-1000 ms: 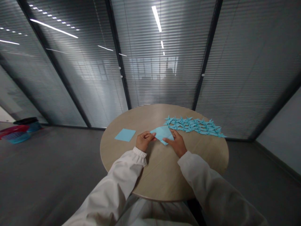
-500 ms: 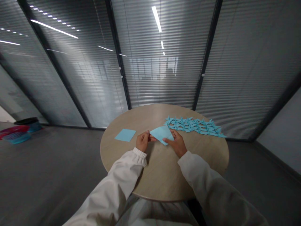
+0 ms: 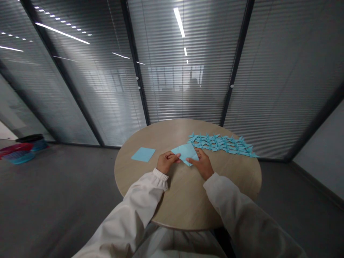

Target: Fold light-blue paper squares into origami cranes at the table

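A light blue paper sheet folded into a triangle (image 3: 185, 152) lies on the round wooden table (image 3: 188, 200) between my hands. My left hand (image 3: 165, 162) has its fingers curled and presses the paper's left corner. On the paper's right edge, my right hand (image 3: 202, 164) holds the sheet down, thumb and fingers closed against it. A flat square of blue paper (image 3: 143, 154) lies to the left of my left hand. Several folded blue paper cranes (image 3: 221, 143) are spread in rows behind my right hand.
Glass walls with blinds (image 3: 185, 61) stand behind the table. A red and blue basket (image 3: 17, 152) and a dark bin (image 3: 32, 138) sit on the grey floor at far left. Grey floor surrounds the table.
My left hand slid slightly left along the paper's edge and then back to its corner. The right hand and the paper stayed put.
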`<action>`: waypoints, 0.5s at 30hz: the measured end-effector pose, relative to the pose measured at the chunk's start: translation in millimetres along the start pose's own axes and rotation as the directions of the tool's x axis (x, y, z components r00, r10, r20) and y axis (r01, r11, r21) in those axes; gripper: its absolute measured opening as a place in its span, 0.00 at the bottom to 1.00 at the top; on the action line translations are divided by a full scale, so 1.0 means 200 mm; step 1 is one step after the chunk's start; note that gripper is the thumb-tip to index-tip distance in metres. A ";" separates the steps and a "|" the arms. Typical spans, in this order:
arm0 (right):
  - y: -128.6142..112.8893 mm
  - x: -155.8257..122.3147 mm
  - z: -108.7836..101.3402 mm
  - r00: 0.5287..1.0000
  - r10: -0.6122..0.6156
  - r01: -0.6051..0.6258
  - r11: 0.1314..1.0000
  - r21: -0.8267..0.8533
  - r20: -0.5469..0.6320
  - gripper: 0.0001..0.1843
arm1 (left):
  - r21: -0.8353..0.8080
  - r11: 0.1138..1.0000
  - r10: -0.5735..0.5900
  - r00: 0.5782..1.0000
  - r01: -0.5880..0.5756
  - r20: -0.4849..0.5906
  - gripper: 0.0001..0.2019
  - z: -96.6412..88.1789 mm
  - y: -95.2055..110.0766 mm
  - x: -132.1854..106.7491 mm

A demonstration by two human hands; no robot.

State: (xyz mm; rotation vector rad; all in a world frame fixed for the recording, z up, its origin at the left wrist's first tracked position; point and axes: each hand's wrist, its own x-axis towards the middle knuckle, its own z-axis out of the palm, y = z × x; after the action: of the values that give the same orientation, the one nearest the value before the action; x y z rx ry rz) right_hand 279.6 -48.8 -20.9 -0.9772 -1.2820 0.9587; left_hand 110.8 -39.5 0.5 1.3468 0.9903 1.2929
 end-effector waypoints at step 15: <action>-0.01 -0.01 0.00 1.000 -0.021 0.021 1.000 0.005 0.016 0.26 | -0.050 0.998 -0.042 0.999 0.042 -0.007 0.17 0.01 -0.01 0.00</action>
State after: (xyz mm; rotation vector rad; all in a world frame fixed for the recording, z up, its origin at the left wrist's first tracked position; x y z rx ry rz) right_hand 278.6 -51.1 -19.0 -0.9522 -1.3006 0.9545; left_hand 112.1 -38.9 -0.8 1.2771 0.9810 1.2846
